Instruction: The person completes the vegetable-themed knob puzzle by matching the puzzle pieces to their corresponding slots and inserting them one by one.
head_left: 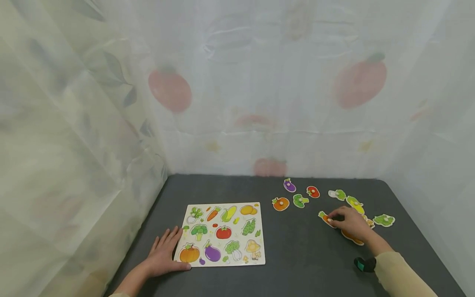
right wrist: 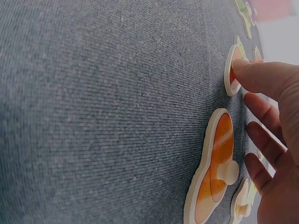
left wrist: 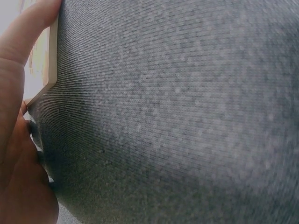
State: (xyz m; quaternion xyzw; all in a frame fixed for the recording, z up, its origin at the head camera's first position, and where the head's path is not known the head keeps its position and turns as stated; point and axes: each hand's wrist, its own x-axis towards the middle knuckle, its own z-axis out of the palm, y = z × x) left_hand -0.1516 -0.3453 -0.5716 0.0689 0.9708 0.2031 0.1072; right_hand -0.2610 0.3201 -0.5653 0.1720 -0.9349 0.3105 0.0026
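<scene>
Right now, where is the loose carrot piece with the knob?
In the head view, the carrot piece is right of the picture board, pinched by the right hand, near the two-lobed orange piece.

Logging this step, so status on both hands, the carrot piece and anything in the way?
Left hand touching puzzle board at its near left corner. Right hand pinching carrot piece. Potato piece close by, not between carrot piece and puzzle board.

The potato piece (right wrist: 214,164) looks wooden and glossy, the cloth (right wrist: 93,116) matt.
</scene>
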